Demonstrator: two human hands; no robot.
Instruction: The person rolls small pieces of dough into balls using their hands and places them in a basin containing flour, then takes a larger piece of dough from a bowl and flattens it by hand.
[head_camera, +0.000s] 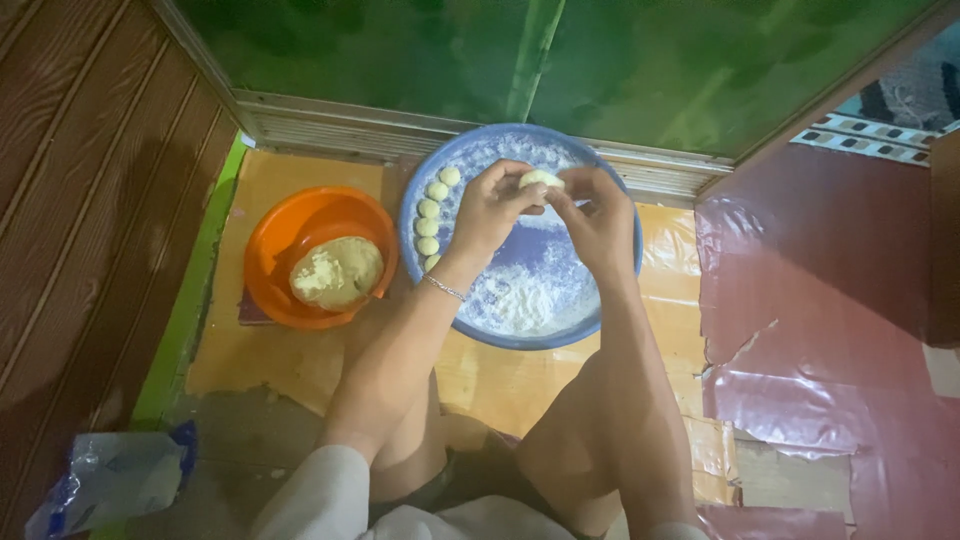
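Both my hands meet over a blue basin (620, 285) dusted with white flour. My left hand (488, 210) and my right hand (597, 218) pinch one small pale dough ball (541, 179) between their fingertips, above the basin's far side. Several finished dough balls (429, 218) lie in a curved row along the basin's left inner edge. A heap of loose flour (525, 298) sits at the near side. To the left stands an orange bowl (280, 240) holding a lump of yellowish dough (337, 272). A thin bracelet circles my left wrist.
The bowls rest on yellow floor covering (490, 385) beside torn dark red sheeting (820, 300). A green wall panel (600, 60) rises just behind the basin, a wooden wall (80, 180) to the left. A plastic flour bag (110, 480) lies at the lower left. My knees are in front.
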